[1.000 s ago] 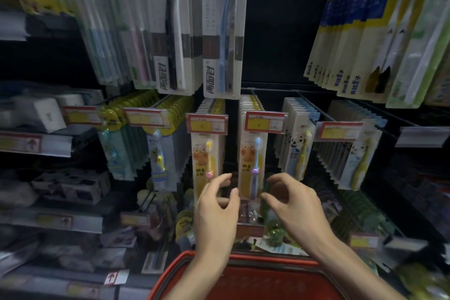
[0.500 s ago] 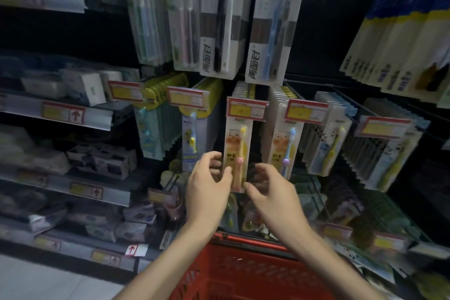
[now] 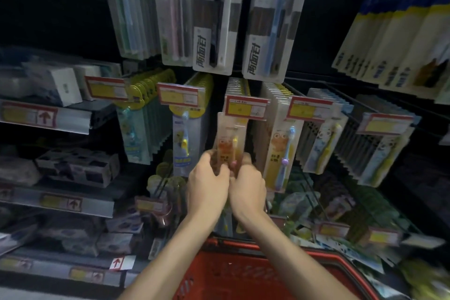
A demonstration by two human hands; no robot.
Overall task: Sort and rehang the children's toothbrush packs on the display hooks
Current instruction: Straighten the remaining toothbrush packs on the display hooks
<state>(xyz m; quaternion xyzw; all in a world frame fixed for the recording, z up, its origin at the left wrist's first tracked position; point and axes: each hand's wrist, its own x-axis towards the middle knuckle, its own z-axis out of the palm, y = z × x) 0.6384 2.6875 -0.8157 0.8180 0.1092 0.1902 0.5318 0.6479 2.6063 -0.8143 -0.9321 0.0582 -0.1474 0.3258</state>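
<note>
Head view looks down at a dim shop display where rows of children's toothbrush packs hang on hooks, each row fronted by a red and yellow price tag [image 3: 244,107]. Both hands meet at the lower part of the front orange pack [image 3: 230,137], which hangs upright on its hook just under that tag. The left hand [image 3: 208,190] has its fingers [image 3: 210,154] curled round the pack's left edge, thumb drawn in towards the card. The right hand [image 3: 248,187] touches the left one, and its fingers [image 3: 246,158] are curled onto the pack's right edge; blur softens the tips. Just beside it to the right hangs a row of like packs, the front one a blue-brush pack [image 3: 283,151], and further right come panda packs [image 3: 321,143]. To the left hangs a row of yellow-topped packs [image 3: 185,143]. Above hang long adult toothbrush packs [image 3: 214,31]. A red basket [image 3: 243,273] sits below the forearms
</note>
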